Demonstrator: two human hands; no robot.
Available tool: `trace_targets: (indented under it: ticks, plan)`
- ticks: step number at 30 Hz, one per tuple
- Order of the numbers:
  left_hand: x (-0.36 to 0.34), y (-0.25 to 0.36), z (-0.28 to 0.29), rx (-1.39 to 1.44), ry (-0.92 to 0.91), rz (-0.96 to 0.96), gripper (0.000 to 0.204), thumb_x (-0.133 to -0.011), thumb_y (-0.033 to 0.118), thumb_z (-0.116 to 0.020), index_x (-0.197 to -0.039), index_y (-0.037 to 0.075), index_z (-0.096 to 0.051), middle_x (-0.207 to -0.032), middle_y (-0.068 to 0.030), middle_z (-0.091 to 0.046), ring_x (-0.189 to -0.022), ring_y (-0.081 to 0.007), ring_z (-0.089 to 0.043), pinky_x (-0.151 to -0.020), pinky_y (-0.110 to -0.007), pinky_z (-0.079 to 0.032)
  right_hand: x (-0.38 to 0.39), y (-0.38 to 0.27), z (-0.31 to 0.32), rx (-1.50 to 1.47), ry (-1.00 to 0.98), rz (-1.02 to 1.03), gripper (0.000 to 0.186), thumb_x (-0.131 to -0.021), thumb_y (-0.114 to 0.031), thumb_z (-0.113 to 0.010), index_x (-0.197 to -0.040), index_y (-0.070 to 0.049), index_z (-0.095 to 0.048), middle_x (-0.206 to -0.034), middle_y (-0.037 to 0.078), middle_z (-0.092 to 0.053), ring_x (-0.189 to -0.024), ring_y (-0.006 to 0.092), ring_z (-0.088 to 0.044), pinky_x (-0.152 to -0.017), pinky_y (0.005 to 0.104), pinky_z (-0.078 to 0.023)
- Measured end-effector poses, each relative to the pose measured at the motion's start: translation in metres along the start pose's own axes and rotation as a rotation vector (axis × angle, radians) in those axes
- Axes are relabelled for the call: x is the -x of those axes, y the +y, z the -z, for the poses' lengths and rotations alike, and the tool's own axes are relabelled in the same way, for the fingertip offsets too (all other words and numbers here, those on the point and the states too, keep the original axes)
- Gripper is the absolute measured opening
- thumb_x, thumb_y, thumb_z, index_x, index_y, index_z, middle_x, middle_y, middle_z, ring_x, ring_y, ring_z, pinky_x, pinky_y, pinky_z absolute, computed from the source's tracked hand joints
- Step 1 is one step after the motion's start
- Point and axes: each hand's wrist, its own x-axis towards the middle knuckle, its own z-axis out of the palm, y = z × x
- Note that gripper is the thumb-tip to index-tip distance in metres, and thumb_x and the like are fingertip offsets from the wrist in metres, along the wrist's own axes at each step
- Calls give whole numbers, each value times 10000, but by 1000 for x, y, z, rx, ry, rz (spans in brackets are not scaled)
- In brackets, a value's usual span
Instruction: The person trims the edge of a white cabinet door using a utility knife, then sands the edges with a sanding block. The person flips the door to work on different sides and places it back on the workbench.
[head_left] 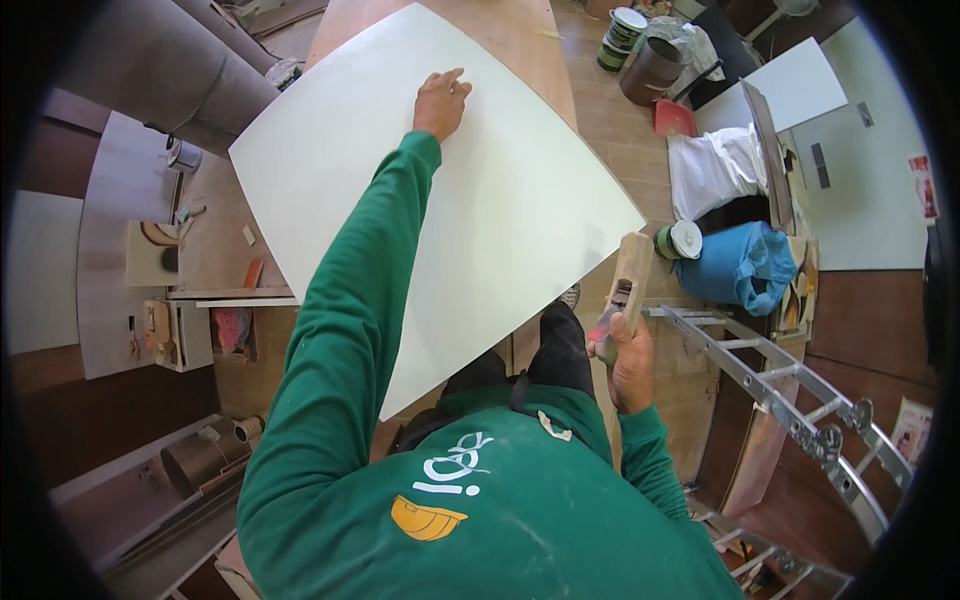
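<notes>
A large white panel [480, 230] lies in front of me, one corner pointing toward my body. My left hand [441, 104] rests on its far part, the fingers partly spread with nothing held. At the panel's right corner, my right hand [628, 362] grips a wooden hand plane [629, 270]. The plane stands tilted up, its front end close to the panel's corner; I cannot tell whether they touch. A metal blade and a reddish part show on the plane near my fingers.
Beneath the panel runs a light wooden workbench [530, 30]. To the right are an aluminium ladder [780, 372], a blue bag [740, 262], a paint bucket [684, 240] and a white sack [715, 165]. A thick grey cylinder [170, 70] and a brown worktop [225, 245] stand at left.
</notes>
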Motion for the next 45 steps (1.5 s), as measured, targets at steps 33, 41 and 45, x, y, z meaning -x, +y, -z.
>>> trace_targets:
  ticks: [33, 41, 45]
  plan:
    - [-91, 16, -43, -334, -85, 185, 364, -1008, 275, -730, -1280, 47, -813, -1230, -187, -791, -1129, -337, -757, -1045, -412, -582, -229, -91, 195, -178, 133, -9, 532, -1159, -540, -541, -1384, -62, -604, -960, 103, -715, -639, 147, -625, -573, 300, -524]
    - [-106, 22, -64, -523, -99, 86, 301, -1011, 296, -682, -1054, 36, -828, -1118, -204, -765, -1052, -398, -739, -992, -488, -583, -210, -101, 171, -144, 108, -22, 444, -1169, -511, -521, -1229, -78, -594, -968, 146, -730, -628, 173, -645, -583, 324, -535]
    - [-112, 19, -65, -556, -160, 54, 296, -1020, 277, -613, -1057, 18, -753, -1152, -208, -729, -1099, -407, -715, -1005, -512, -569, -203, -95, 167, -133, 125, -31, 433, -1169, -506, -522, -1206, -81, -593, -976, 147, -728, -628, 176, -647, -577, 327, -531]
